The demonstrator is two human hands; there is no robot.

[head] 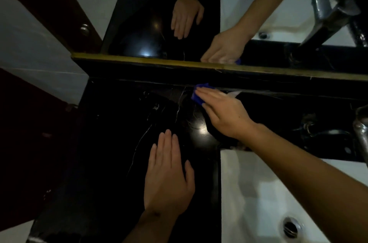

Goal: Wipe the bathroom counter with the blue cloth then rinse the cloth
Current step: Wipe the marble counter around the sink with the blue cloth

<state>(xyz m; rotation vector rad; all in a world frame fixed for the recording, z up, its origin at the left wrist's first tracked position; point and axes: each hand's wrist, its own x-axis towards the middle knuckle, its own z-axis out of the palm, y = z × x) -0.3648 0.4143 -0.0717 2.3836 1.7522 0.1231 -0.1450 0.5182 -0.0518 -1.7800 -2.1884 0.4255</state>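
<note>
Right hand (225,111), fingers straight, presses the crumpled blue cloth (197,96) on the glossy black marble counter (119,123) at frame centre; the cloth's long axis cannot be told. Left hand (169,175) rests flat, holding nothing.

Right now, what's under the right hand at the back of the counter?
The blue cloth, pressed flat onto the black counter by the right hand. Only its edges show past the fingers; the rest, and the counter beneath it, is covered.

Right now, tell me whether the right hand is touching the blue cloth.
Touching. The head view shows the right hand with straight fingers pressed flat on the blue cloth.
</note>
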